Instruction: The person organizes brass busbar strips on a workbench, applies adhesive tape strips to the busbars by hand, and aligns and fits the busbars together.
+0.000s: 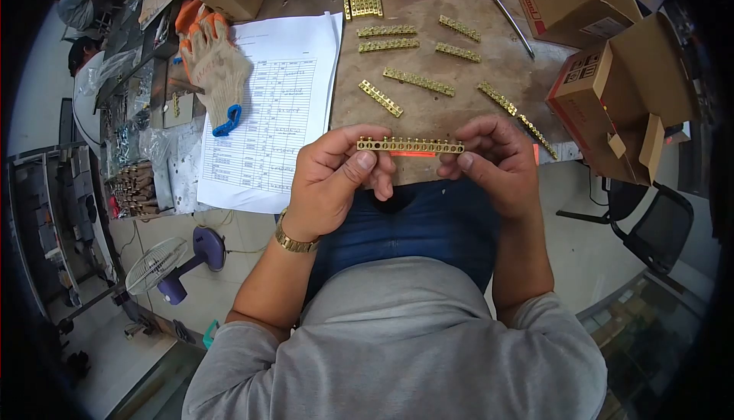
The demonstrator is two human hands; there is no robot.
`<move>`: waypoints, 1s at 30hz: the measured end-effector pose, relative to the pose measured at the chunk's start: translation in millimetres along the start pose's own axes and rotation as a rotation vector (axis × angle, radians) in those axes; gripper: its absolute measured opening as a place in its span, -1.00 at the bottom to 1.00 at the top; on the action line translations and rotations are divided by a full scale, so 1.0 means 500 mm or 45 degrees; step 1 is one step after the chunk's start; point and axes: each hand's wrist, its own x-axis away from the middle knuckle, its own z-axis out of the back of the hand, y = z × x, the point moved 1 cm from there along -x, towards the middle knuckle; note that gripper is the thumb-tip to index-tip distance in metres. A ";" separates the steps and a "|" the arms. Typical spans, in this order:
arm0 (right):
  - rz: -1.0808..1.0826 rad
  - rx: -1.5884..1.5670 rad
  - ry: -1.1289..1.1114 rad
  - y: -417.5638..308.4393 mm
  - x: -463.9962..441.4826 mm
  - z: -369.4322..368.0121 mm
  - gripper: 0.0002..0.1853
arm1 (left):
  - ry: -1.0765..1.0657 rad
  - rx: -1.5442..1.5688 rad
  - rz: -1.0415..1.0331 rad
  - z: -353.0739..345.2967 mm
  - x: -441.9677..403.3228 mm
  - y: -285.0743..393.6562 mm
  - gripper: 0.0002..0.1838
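Note:
A brass terminal bar (410, 145) with a row of screws lies level between my two hands, near the table's front edge. Its left end is pinched by my left hand (333, 179), thumb in front. The fingers and thumb of my right hand (498, 164) close on its right end. Beyond the hands, several similar bars lie loose on the table, among them a long slanted bar (418, 81) and a shorter one (381, 98). A tight group of bars (363, 4) sits farther back.
Printed sheets (267, 152) lie at the left, with a work glove (216, 68) on them. A screwdriver (501, 3) and open cardboard box (589, 87) are at the right. A fan (157, 265) stands below left; a chair (661, 229) is at the right.

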 end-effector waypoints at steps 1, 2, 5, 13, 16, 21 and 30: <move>-0.003 -0.001 -0.001 0.000 0.000 0.000 -0.70 | -0.002 0.004 0.000 0.000 -0.001 0.000 -0.59; -0.006 -0.001 -0.001 0.000 0.000 0.001 -0.70 | -0.003 0.008 0.000 0.000 -0.001 0.000 -0.59; -0.011 0.004 -0.009 0.001 -0.001 0.002 -0.70 | -0.003 0.019 -0.001 -0.001 -0.001 0.000 -0.60; -0.005 0.029 -0.017 0.004 -0.002 0.004 -0.70 | 0.014 0.022 0.014 -0.001 0.000 0.001 -0.60; 0.005 0.032 -0.018 0.005 -0.002 0.003 -0.72 | 0.018 0.009 0.014 -0.002 0.001 0.002 -0.61; 0.014 0.033 -0.027 0.007 -0.001 0.005 -0.73 | 0.009 0.001 0.008 0.000 0.002 0.001 -0.63; 0.008 0.001 -0.001 0.005 -0.001 0.000 -0.76 | 0.005 -0.016 -0.013 -0.002 0.002 0.000 -0.65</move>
